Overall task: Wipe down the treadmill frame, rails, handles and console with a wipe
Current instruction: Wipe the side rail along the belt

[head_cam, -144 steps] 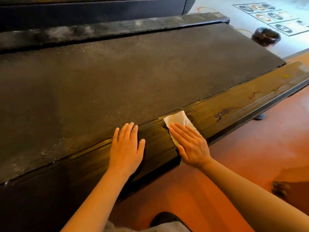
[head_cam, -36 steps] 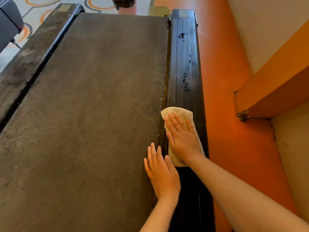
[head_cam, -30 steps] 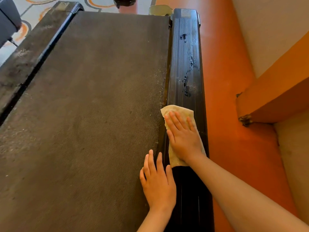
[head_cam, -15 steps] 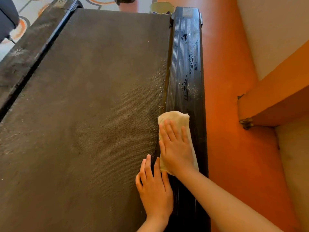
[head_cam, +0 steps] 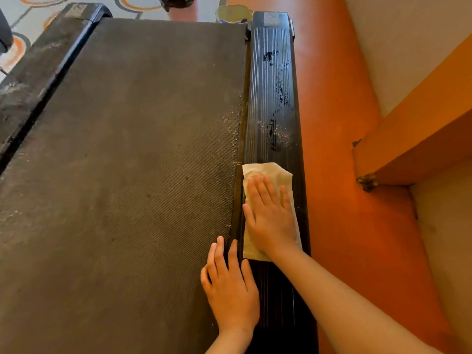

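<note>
The treadmill's black ribbed right side rail (head_cam: 270, 85) runs away from me beside the dark belt (head_cam: 127, 162). A pale wipe (head_cam: 265, 169) lies flat across the rail. My right hand (head_cam: 270, 215) presses on the wipe with straight fingers. Just behind it, my left hand (head_cam: 229, 284) rests flat, fingers straight, over the seam between belt and rail. Dust and dark smears mark the rail ahead of the wipe. The left side rail (head_cam: 38, 72) looks dusty.
An orange floor strip (head_cam: 344, 175) runs along the rail's right side, with a cream and orange wall ledge (head_cam: 408, 136) close by. A small round container (head_cam: 233, 14) and a dark object (head_cam: 176, 1) stand past the treadmill's far end on patterned flooring.
Over five seconds my view turned to look along the rail. In the last second both hands stayed close together on it, the wipe shifting only slightly under my right palm.
</note>
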A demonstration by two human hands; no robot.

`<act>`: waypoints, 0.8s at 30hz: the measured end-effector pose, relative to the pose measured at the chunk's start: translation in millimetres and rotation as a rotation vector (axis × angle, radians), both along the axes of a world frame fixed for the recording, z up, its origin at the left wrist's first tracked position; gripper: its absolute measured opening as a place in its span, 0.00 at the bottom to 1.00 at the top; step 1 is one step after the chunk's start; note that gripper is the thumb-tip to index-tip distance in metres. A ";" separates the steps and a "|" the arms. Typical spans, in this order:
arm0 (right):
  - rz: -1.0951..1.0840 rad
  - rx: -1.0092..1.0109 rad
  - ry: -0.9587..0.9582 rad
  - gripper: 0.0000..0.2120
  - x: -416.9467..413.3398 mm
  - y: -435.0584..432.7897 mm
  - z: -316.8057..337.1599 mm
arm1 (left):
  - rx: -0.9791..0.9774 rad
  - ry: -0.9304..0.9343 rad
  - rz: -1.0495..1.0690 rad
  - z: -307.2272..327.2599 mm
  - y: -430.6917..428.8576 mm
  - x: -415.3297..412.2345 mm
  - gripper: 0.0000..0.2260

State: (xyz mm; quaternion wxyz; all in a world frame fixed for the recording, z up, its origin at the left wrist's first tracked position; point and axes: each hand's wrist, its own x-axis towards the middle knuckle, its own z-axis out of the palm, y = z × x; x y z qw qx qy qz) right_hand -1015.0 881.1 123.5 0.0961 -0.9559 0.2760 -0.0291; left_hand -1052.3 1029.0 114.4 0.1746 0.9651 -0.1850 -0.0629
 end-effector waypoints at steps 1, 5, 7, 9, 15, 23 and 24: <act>-0.013 0.015 0.022 0.29 8.9 -11.3 2.5 | -0.006 -0.002 0.002 0.8 0.0 -0.1 0.22; -0.007 0.036 0.075 0.28 25.2 -40.7 5.5 | -0.032 -0.004 0.008 0.6 1.4 -0.7 0.22; -0.097 0.030 0.029 0.29 0.3 -21.2 3.8 | -0.046 -0.006 0.012 -0.3 2.7 -0.6 0.22; -0.207 0.023 -0.010 0.30 -29.3 4.4 1.8 | -0.051 0.003 0.012 -0.2 2.1 0.7 0.22; -0.240 0.074 0.033 0.31 -10.1 -28.9 -1.6 | -0.070 0.030 0.013 2.2 1.4 0.4 0.22; -0.263 0.299 -0.099 0.28 -15.2 -41.6 3.6 | -0.112 0.049 0.011 5.8 0.6 1.8 0.24; -0.327 0.345 -0.147 0.28 -22.0 -34.1 4.5 | -0.115 0.047 0.009 6.0 0.4 2.1 0.24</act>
